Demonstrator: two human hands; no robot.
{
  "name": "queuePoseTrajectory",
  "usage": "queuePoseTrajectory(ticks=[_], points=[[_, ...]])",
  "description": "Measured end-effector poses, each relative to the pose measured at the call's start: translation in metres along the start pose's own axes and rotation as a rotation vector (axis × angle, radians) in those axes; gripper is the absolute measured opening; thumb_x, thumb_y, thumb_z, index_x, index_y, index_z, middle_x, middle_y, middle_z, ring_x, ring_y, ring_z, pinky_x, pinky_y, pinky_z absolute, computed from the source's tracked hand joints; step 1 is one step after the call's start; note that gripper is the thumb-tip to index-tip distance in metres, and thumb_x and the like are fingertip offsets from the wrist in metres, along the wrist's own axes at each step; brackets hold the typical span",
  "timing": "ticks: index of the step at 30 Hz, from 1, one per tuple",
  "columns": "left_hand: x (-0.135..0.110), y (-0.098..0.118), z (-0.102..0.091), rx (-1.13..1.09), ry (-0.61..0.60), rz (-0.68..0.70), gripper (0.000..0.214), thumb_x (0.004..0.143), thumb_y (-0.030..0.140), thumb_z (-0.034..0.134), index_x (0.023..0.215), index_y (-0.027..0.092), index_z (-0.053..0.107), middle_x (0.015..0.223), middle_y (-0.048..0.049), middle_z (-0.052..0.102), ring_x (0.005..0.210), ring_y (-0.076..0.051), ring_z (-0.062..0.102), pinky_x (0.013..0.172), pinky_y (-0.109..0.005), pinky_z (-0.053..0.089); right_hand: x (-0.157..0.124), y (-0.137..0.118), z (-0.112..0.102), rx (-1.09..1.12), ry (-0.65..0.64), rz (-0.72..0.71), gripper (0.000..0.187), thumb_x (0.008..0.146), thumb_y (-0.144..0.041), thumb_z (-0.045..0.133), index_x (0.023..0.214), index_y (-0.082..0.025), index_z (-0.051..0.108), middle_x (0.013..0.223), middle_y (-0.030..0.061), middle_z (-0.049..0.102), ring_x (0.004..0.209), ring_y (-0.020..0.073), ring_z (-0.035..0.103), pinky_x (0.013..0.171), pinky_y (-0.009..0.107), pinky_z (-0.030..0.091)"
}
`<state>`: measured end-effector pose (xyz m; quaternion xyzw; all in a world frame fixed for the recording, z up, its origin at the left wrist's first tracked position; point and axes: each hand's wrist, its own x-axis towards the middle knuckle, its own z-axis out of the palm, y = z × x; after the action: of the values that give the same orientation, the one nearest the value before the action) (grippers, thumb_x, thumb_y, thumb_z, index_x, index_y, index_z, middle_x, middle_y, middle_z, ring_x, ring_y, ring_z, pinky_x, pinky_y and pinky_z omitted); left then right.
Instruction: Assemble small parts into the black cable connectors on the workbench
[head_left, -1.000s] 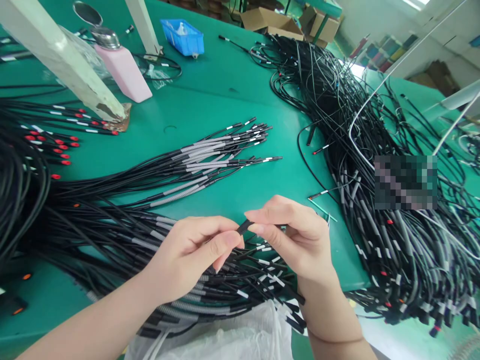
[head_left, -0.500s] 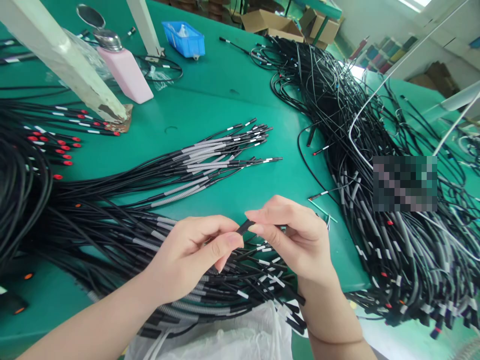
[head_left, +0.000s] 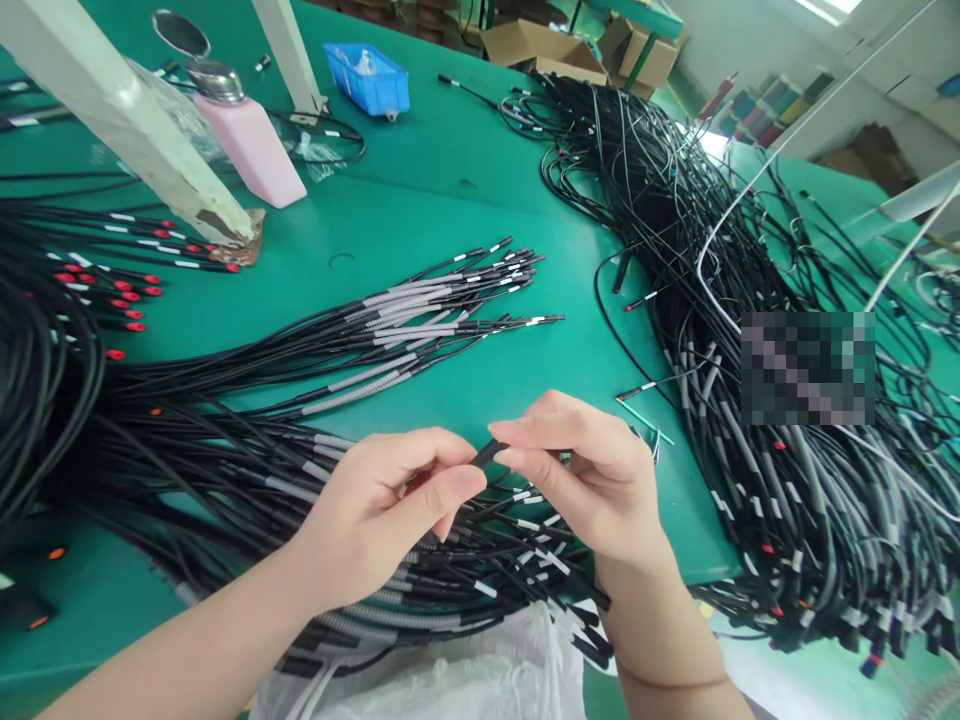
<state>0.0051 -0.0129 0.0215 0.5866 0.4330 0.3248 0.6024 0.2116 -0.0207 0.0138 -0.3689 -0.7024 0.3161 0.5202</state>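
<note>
Between my two hands is the black end of a cable (head_left: 489, 453), tilted up to the right. My left hand (head_left: 405, 490) pinches its lower part between thumb and forefinger. The thumb and forefinger of my right hand (head_left: 581, 460) close on its upper tip. Most of this piece is covered by my fingers. Below and behind my hands lie many black cables (head_left: 262, 440) with grey corrugated sleeves and white labels. Farther back, a separate bundle of sleeved cables (head_left: 412, 310) points right across the green table.
A large heap of black cables (head_left: 675, 230) runs down the right side. At the back stand a pink bottle (head_left: 251, 150) with a metal top and a blue bin (head_left: 367, 80). A white post (head_left: 127, 110) rises at the left. A green stick-like tool (head_left: 645, 420) lies right of my hands.
My hands stay almost in place, still gripping the black cable end. The fingers of my left hand have shifted slightly.
</note>
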Motion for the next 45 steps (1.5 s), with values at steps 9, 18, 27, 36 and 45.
queuePoseTrajectory(ticks=[9,18,27,36,45], points=[[0.0027,-0.0036,-0.0019,-0.007,-0.001,0.072,0.021,0.091,0.025,0.072,0.072,0.024,0.064,0.055,0.0062,0.065,0.045,-0.011,0.054,0.045,-0.022,0.042,0.0006,-0.0047,0.0007,0.032,0.009,0.112,0.021,0.094,-0.012,0.08,0.11,-0.026,0.081,0.093,0.0016,0.084,0.069,0.0138,0.07,0.054,0.025,0.053],[0.0012,-0.008,-0.0037,-0.007,-0.007,0.081,0.019,0.094,0.025,0.071,0.076,0.025,0.065,0.057,0.0068,0.066,0.048,-0.011,0.055,0.047,-0.022,0.044,0.0012,-0.0022,0.0027,0.031,0.037,0.036,0.027,0.092,-0.006,0.08,0.108,-0.027,0.082,0.091,0.0011,0.084,0.068,0.0147,0.066,0.058,0.028,0.052],[-0.0009,-0.0019,0.0023,-0.119,-0.004,-0.074,0.025,0.094,0.034,0.069,0.071,0.022,0.068,0.049,0.0086,0.052,0.049,-0.011,0.048,0.053,-0.026,0.039,0.0013,0.003,0.0022,0.081,0.007,-0.084,0.028,0.095,-0.003,0.075,0.112,-0.024,0.079,0.086,0.0016,0.082,0.069,0.0147,0.066,0.06,0.027,0.054],[0.0013,-0.006,-0.0035,-0.094,-0.05,-0.029,0.025,0.095,0.034,0.071,0.074,0.022,0.07,0.05,0.0086,0.053,0.046,-0.01,0.046,0.049,-0.025,0.039,0.0009,-0.0018,-0.0012,0.089,-0.008,0.06,0.023,0.094,-0.011,0.081,0.112,-0.025,0.08,0.091,0.001,0.082,0.07,0.013,0.066,0.056,0.025,0.051],[0.0024,-0.0083,-0.003,-0.09,-0.064,-0.044,0.025,0.097,0.033,0.066,0.079,0.022,0.079,0.048,0.0071,0.054,0.049,-0.012,0.052,0.053,-0.026,0.04,0.0008,-0.0002,0.0014,0.081,0.003,0.008,0.02,0.096,-0.011,0.079,0.11,-0.025,0.08,0.092,0.0018,0.083,0.07,0.014,0.068,0.057,0.027,0.053]])
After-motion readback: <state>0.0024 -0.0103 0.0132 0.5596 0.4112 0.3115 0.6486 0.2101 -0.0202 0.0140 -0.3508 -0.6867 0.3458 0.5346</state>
